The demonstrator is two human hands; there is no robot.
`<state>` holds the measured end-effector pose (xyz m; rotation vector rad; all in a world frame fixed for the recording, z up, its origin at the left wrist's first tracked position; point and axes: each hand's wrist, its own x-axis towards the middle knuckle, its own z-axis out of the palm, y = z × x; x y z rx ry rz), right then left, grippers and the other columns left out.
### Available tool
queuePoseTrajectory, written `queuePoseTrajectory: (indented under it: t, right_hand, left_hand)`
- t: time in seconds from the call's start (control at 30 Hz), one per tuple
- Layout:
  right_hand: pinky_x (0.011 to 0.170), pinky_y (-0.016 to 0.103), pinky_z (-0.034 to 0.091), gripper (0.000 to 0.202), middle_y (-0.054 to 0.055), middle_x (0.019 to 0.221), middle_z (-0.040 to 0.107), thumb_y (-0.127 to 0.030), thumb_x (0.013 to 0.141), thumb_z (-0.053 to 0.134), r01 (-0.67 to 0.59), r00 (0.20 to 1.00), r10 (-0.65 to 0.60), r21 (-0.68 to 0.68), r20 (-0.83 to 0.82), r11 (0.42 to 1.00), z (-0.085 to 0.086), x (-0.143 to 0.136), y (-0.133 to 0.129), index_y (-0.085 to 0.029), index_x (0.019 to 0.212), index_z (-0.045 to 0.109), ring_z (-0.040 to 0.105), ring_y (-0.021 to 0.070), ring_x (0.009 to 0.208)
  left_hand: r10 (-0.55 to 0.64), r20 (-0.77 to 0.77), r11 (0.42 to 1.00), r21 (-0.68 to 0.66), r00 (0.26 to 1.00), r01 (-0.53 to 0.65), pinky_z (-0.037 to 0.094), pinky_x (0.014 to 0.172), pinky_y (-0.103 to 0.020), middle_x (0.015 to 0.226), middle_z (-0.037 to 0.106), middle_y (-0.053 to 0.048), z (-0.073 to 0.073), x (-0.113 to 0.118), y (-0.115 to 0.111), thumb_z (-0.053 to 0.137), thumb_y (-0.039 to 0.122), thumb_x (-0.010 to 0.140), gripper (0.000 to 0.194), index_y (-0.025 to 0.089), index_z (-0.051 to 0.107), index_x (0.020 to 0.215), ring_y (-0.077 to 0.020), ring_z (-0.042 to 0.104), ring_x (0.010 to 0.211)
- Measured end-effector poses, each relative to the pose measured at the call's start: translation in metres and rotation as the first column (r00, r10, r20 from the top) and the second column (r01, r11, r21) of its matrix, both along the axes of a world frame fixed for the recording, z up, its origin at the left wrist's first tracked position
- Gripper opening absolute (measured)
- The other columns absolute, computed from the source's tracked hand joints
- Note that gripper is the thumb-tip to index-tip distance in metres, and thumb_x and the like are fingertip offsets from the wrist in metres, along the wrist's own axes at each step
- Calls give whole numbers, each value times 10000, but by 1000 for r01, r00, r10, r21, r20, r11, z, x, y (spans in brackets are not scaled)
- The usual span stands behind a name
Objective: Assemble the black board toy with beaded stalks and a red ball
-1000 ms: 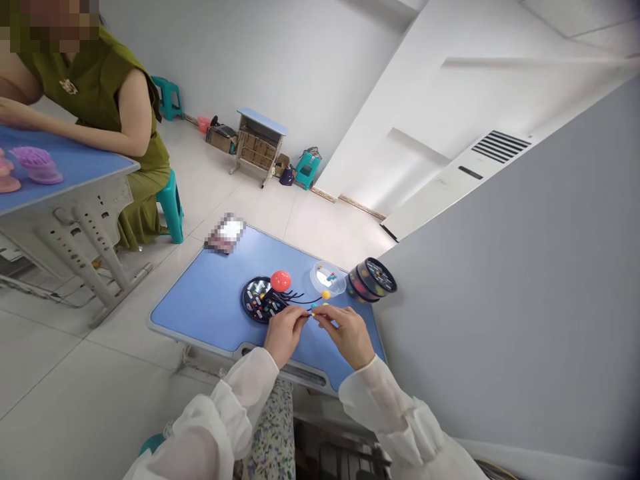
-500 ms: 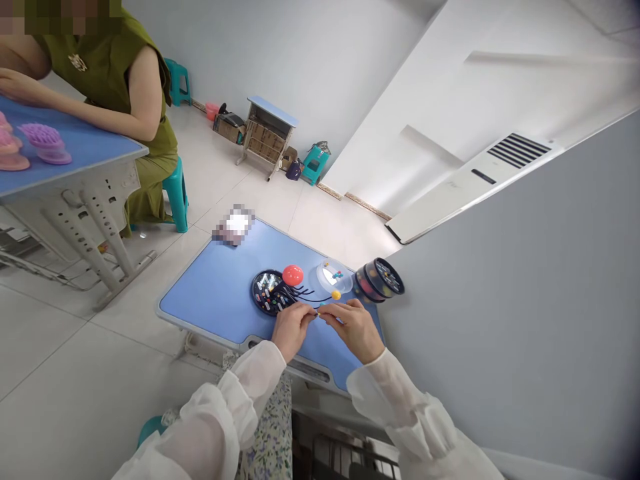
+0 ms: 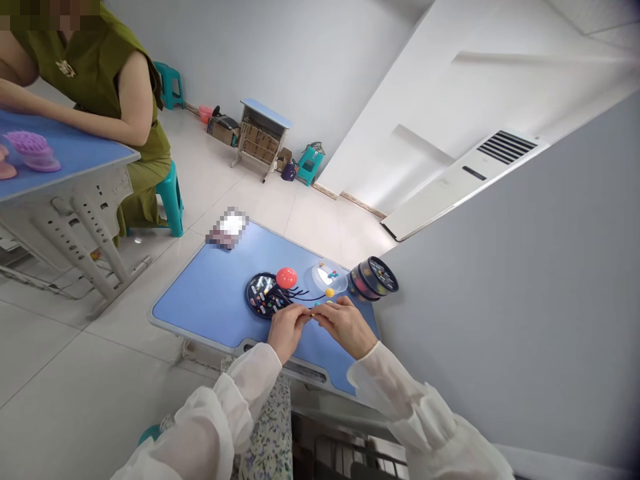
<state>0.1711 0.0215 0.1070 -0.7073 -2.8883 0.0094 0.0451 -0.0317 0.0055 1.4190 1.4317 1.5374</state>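
Observation:
A round black base (image 3: 261, 295) with coloured dots and pale labels lies on the blue desk. Above its right side is a red ball (image 3: 287, 278), and thin black arms fan out to the right, one ending in a yellow ball (image 3: 329, 293). My left hand (image 3: 289, 328) is closed in a pinch in front of the base. My right hand (image 3: 347, 325) meets it fingertip to fingertip, also pinching. A tiny yellow bit shows between the fingertips; what each hand grips is too small to make out.
Behind my hands stands a clear round dish (image 3: 330, 276) with small coloured pieces. Stacked black-rimmed round containers (image 3: 374, 279) are by the wall. A blurred item (image 3: 227, 228) lies at the desk's far left corner. A person in green (image 3: 100, 67) sits at another desk (image 3: 75, 143).
The whole view has shifted slightly, so the desk and objects appear a little further left. Both hands stay together at the fingertips, with barely changed poses.

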Motion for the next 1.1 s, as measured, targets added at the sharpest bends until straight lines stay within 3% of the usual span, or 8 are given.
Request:
queuePoseTrajectory:
  t: [0.13, 0.27, 0.43, 0.53, 0.7, 0.83, 0.97, 1.1]
  right_hand:
    - [724, 315, 429, 213, 10, 776, 754, -311, 896, 525, 166, 966, -163, -2, -198, 986, 18, 16, 12, -246, 1051, 656, 653, 129, 531]
    - [718, 342, 496, 261, 8, 670, 731, -380, 897, 477, 430, 797, -391, -22, -460, 902, 27, 42, 49, -239, 916, 696, 663, 170, 526]
    - [645, 306, 526, 234, 44, 819, 744, -264, 867, 482, 559, 781, -540, -34, -314, 828, -4, 53, 95, -220, 938, 700, 694, 203, 693]
    - [646, 272, 515, 213, 22, 849, 745, -178, 832, 518, 576, 791, -565, -28, -234, 817, -28, 47, 113, -244, 886, 714, 692, 193, 755]
    - [672, 268, 498, 191, 38, 916, 738, -124, 810, 592, 625, 771, -628, -60, -109, 778, -49, 33, 138, -250, 881, 717, 687, 193, 816]
    - [762, 332, 516, 111, 52, 941, 703, -253, 875, 590, 633, 761, -645, -135, -72, 762, -57, 21, 150, -187, 904, 674, 661, 169, 844]
    - [728, 349, 510, 126, 82, 856, 718, -127, 825, 605, 605, 750, -641, -221, -166, 765, -57, 17, 150, -189, 777, 704, 677, 210, 809]
    - [736, 326, 515, 202, 51, 900, 733, -164, 842, 540, 511, 723, -597, -312, -349, 801, -47, 25, 138, -239, 909, 715, 684, 196, 813]
  left_hand:
    - [-12, -7, 1000, -9, 1000, 12, 503, 705, -258, 826, 718, -35, -1, -2, 2, 533, 147, 831, 183, 206, 702, 870, -162, 652, 741]
    - [-3, -61, 1000, 15, 998, 4, 531, 757, -286, 944, 721, -44, -2, -1, 2, 524, 176, 844, 221, 230, 685, 985, -177, 669, 823]
    - [70, -179, 994, 90, 981, -55, 539, 781, -283, 1099, 676, -43, 0, -6, -19, 487, 209, 874, 302, 282, 613, 1138, -178, 664, 908]
    - [108, -183, 984, 157, 977, -79, 534, 741, -258, 970, 682, -43, 1, -29, -38, 475, 238, 893, 200, 257, 638, 1008, -156, 666, 795]
    - [439, -190, 899, 98, 878, -428, 505, 846, -354, 1002, 630, -71, 8, -86, -35, 409, 230, 896, 239, 206, 554, 1084, -206, 617, 946]
    - [207, -327, 972, -42, 922, -233, 386, 1027, -426, 1322, 508, -115, 13, -102, -9, 367, 116, 851, 504, 196, 390, 1348, -235, 472, 1232]
    - [49, -351, 989, -115, 935, -95, 348, 1055, -432, 1270, 565, -107, 10, -92, 1, 349, 59, 822, 588, 210, 348, 1390, -216, 479, 1234]
    - [22, -371, 986, -146, 928, -82, 358, 1026, -446, 1204, 629, -85, 6, -83, -10, 355, 43, 816, 611, 248, 341, 1392, -207, 551, 1158]
